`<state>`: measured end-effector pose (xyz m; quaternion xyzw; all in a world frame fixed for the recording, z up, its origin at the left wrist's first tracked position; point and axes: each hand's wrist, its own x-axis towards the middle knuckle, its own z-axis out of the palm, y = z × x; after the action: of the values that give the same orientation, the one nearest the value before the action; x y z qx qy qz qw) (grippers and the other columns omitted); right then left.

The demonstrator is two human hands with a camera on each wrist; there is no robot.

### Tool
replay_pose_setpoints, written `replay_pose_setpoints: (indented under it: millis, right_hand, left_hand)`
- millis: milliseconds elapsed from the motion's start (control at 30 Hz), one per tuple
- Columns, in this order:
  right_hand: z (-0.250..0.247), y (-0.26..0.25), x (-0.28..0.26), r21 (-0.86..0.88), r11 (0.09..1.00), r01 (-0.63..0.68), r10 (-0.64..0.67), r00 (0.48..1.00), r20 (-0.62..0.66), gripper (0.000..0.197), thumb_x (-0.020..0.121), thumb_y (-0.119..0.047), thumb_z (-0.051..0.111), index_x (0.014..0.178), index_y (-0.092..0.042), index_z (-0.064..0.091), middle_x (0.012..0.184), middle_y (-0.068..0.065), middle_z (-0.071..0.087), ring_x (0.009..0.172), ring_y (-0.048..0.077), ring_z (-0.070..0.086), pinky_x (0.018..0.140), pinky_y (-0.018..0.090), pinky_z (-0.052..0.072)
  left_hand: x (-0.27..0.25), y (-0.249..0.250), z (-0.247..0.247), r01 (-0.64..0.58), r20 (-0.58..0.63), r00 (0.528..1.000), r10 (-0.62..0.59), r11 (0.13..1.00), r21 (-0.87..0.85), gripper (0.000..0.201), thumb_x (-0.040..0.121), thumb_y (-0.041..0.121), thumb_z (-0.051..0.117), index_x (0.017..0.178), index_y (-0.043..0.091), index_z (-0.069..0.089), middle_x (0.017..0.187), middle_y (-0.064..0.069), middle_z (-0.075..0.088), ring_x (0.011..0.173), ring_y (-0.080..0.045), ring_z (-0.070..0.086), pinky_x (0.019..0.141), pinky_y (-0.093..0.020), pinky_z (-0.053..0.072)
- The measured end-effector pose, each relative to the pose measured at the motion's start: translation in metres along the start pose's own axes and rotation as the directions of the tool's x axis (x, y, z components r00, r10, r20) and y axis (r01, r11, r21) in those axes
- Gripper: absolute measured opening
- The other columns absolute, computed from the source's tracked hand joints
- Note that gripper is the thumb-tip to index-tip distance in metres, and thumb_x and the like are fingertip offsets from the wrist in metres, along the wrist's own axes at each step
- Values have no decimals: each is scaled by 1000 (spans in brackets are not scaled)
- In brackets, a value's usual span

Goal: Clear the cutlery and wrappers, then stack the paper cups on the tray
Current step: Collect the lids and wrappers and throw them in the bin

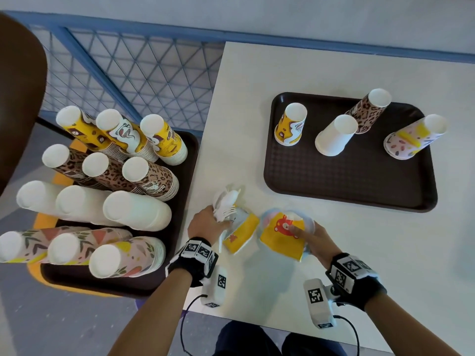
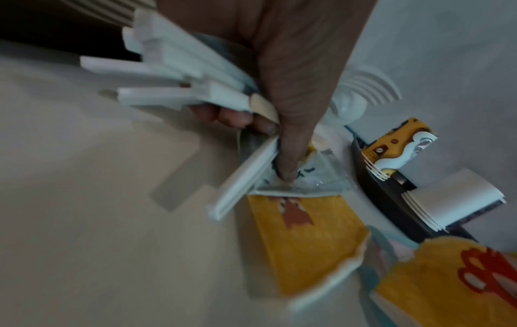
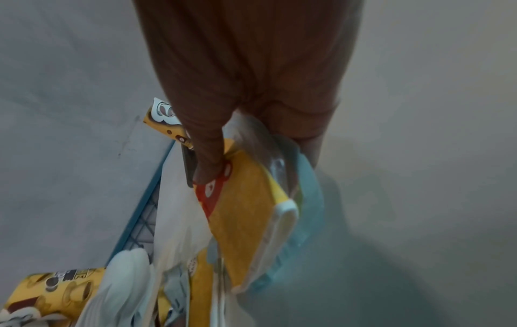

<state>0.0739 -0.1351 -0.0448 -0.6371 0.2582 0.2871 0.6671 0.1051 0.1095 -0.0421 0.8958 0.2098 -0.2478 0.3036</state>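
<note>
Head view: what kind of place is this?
Probably a fast-food or canteen dining area: brown serving tray on a table, paper cups on it, plastic cutlery and yellow wrappers in hand.

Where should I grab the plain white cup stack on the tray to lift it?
Grip the plain white cup stack around its side wall, about midway up, coming from the near side. It stands upside down on the brown tray, closed base on top, so no rim to hook. The leopard-print cup crowds its far right.
</note>
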Motion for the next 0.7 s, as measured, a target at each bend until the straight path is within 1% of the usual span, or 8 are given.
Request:
replay_pose_setpoints:
  millis: [100,200,300,400,467,567,633,700]
  right_hand:
    - [-3,4,-2,-16,1000,-18,18,1000,-20,71,42,-53,80,105,-27,61,115,13,66,107,34,63,92,55,50]
    - [-8,6,-6,-9,1000,-27,27,1000,-15,56,60,-37,79,111,-24,59,117,15,65,108,35,62,92,53,51]
    - [-13,6,-6,-10,1000,-29,29,999,19,55,64,-33,80,113,-23,59,117,15,66,107,34,63,91,51,52]
    - [-15,3,-6,1,1000,-19,19,998,68,46,74,-26,73,117,-20,59,117,15,66,106,32,64,91,54,50]
    - [-13,3,-8,-19,1000,-7,10,990,138,54,70,-29,72,121,-19,58,114,13,68,103,30,65,90,54,51]
    - [4,3,-13,-64,998,17,1,963,268,50,75,-21,71,123,-15,58,108,12,70,95,27,67,82,46,55]
    - [20,6,-20,-129,990,53,-1,926,378,44,81,-17,65,124,-19,57,103,9,70,85,23,68,70,36,57]
    - [38,10,-27,-183,980,74,18,888,460,36,90,-18,54,127,-22,55,93,9,67,68,19,61,54,25,48]
  left_hand:
    - [-4,-9,3,17,28,999,-15,998,-60,37,73,32,72,100,9,62,98,-12,68,96,-31,62,74,-31,46]
    - [-15,-19,9,23,48,999,-16,987,-161,30,72,25,74,95,9,65,84,-10,68,88,-30,64,72,-30,48]
    - [-31,-24,10,45,45,998,-33,951,-306,18,70,20,77,70,16,59,63,0,59,73,-24,59,58,-23,41]
    - [-54,-25,2,12,40,999,5,904,-427,27,57,30,80,70,11,64,70,-9,68,70,-25,63,64,-29,48]
    - [-76,-24,-2,10,53,998,20,860,-509,26,57,27,82,67,11,64,63,-3,68,58,-13,62,62,-28,48]
    - [-112,-17,-6,-20,61,996,64,836,-548,25,63,27,82,58,18,59,46,12,61,45,2,52,55,-16,43]
    - [-127,-24,3,-36,33,997,64,838,-544,35,54,41,82,68,14,65,61,6,64,57,-7,54,64,-27,42]
    - [-140,-40,13,-28,-50,999,2,843,-538,31,55,41,81,69,19,63,68,-2,65,62,-15,56,64,-31,42]
